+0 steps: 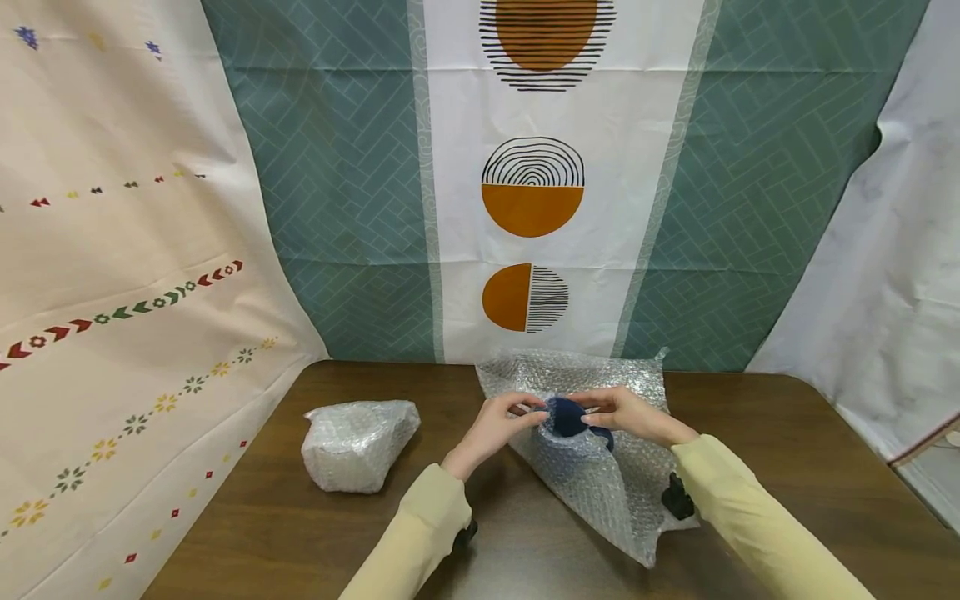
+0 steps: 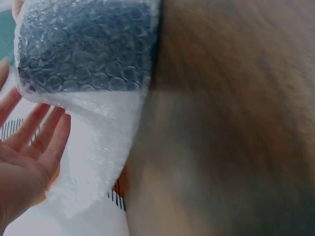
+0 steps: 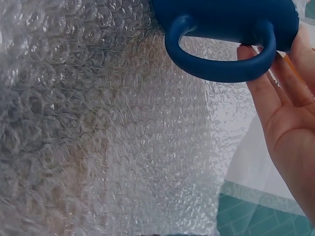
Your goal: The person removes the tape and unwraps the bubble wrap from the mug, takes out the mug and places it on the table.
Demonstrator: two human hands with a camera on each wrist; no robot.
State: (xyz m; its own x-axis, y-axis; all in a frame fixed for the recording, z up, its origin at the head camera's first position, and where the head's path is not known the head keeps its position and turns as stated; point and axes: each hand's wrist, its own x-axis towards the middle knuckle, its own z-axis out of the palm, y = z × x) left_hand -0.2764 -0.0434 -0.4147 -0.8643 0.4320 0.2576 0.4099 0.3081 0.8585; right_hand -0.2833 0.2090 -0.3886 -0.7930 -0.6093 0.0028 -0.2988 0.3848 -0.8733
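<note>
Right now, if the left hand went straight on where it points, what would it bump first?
Probably the bubble wrap on the side of the blue mug. The left hand looks like it's touching that wrap, though depth is hard to judge.

The right grip [image 3: 291, 118] holds a blue mug [image 3: 226, 19] with a looped handle [image 3: 221, 71], clear bubble wrap [image 3: 98, 123] filling the left.

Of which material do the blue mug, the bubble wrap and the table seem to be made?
Blue mug: probably glazed ceramic, smooth with a soft sheen on the handle; plastic is possible.
Bubble wrap: thin clear plastic, glossy, shown by its glinting, raised bubble pattern.
Table: brown with streaky grain and a dull reflection; wood or wood-look laminate, I cannot tell which.
</note>
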